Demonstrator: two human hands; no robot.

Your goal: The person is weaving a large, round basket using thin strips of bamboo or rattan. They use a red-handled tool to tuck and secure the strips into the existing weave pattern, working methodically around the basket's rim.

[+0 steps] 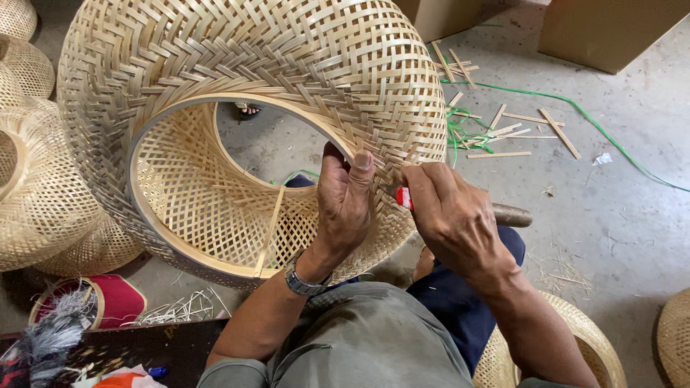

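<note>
A large woven bamboo shade (237, 65) rests on my lap, its open ring rim (154, 136) turned toward me. My left hand (343, 205) grips the rim on the right side, thumb pressed on the weave. My right hand (451, 215) is closed on a tool with a red part (405, 198) near the weave and a dull metal end (512, 215) sticking out to the right. The tool's tip touches the shade's edge beside my left thumb. A watch (302, 282) is on my left wrist.
More woven bamboo shades (39, 187) are stacked at the left, and others lie at the lower right (575, 338). Bamboo strips (503, 129) and green strapping (596, 122) lie on the concrete floor. Cardboard boxes (611, 29) stand at the top right. A red cushion (108, 298) lies lower left.
</note>
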